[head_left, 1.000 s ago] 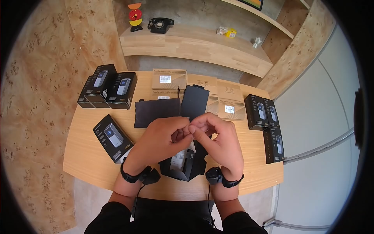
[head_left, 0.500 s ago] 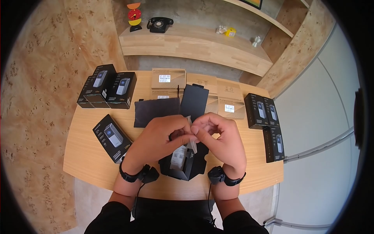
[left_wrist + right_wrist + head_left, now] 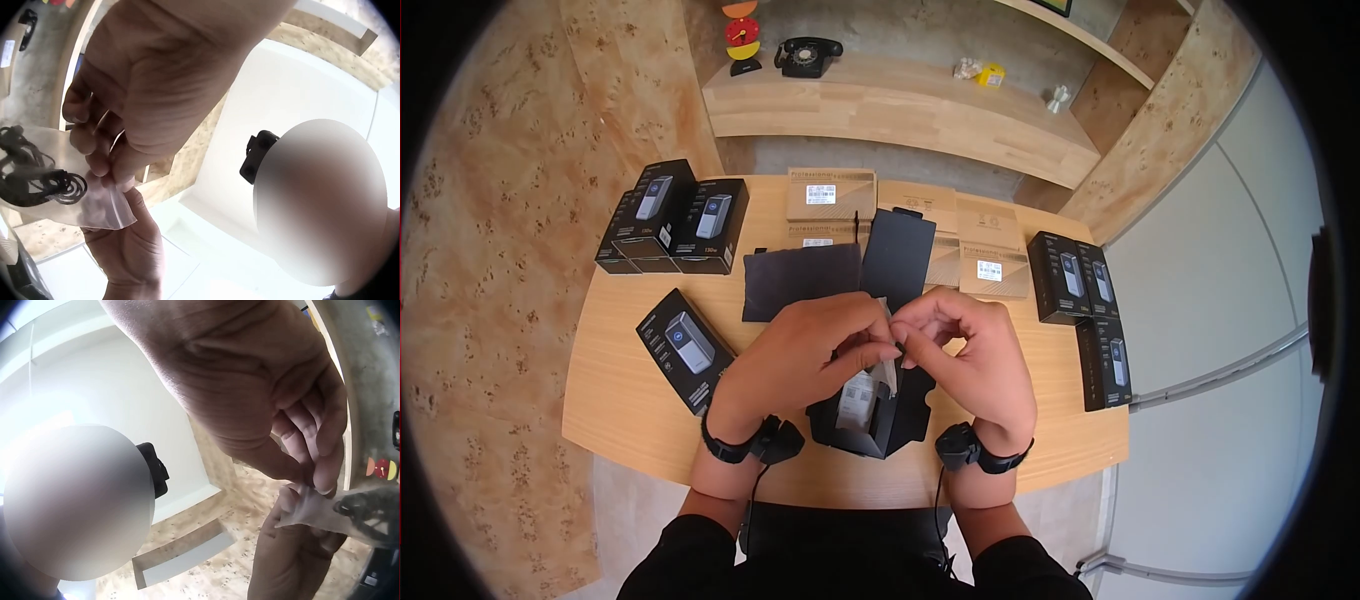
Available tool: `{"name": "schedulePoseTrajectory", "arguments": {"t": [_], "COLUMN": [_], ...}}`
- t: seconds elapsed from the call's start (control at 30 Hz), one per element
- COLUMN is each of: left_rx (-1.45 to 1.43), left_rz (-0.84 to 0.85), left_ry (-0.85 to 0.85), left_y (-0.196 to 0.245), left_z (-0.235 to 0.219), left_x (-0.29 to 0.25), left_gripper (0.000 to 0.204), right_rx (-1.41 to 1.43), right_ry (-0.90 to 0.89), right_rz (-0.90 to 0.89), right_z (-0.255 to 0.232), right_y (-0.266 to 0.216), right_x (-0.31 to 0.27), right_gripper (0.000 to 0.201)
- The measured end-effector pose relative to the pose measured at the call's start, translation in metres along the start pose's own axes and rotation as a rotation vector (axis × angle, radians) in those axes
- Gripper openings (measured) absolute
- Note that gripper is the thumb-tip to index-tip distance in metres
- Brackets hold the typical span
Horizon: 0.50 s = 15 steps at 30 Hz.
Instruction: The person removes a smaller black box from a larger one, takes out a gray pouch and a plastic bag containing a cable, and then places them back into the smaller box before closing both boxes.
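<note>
Both hands meet over the middle of the table, fingertips close together. Between them hangs a small clear plastic bag (image 3: 103, 209), and a coiled black cable (image 3: 65, 184) shows inside it. My left hand (image 3: 815, 345) pinches the bag's top edge between thumb and fingers. My right hand (image 3: 970, 350) pinches the same edge right beside it. Beneath the hands, an opened black box (image 3: 880, 435) holds a white labelled piece (image 3: 857, 400); the wrists and fingers hide part of it. A dark grey pouch (image 3: 800, 283) lies just beyond my left hand.
A black retail box (image 3: 684, 350) lies at the left, with several more stacked behind it (image 3: 662, 215). Others stand at the right edge (image 3: 1068, 280). Brown cardboard boxes (image 3: 830, 195) line the back, near a flat black panel (image 3: 897, 260).
The bag's edge has come into view below the fingertips. My right hand has shifted slightly right, and the head view has tilted a little downward.
</note>
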<state>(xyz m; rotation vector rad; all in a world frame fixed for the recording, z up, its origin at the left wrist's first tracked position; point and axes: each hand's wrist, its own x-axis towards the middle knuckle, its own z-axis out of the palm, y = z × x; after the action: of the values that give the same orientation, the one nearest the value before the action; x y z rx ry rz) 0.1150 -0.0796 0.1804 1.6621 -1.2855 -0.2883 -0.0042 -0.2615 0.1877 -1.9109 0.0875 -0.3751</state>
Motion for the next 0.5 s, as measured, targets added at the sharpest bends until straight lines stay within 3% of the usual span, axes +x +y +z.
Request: {"name": "schedulePoseTrajectory", "arguments": {"t": [0.23,0.5], "left_rx": [0.016,-0.054], "left_rz": [0.025,-0.076], "left_ry": [0.016,0.02], "left_y": [-0.0001,0.0061], "left_z": [0.0011,0.0004], "left_x": [0.0002,0.0007], "left_gripper": [0.015,0.017], "right_rx": [-0.017,0.04], "right_ry": [0.034,0.101], "right_rz": [-0.006,-0.012], "right_z": [0.0013,0.0039], "right_y": [0.0011,0.0021], "right_x": [0.0019,0.0021], "right_gripper": [0.007,0.008]}}
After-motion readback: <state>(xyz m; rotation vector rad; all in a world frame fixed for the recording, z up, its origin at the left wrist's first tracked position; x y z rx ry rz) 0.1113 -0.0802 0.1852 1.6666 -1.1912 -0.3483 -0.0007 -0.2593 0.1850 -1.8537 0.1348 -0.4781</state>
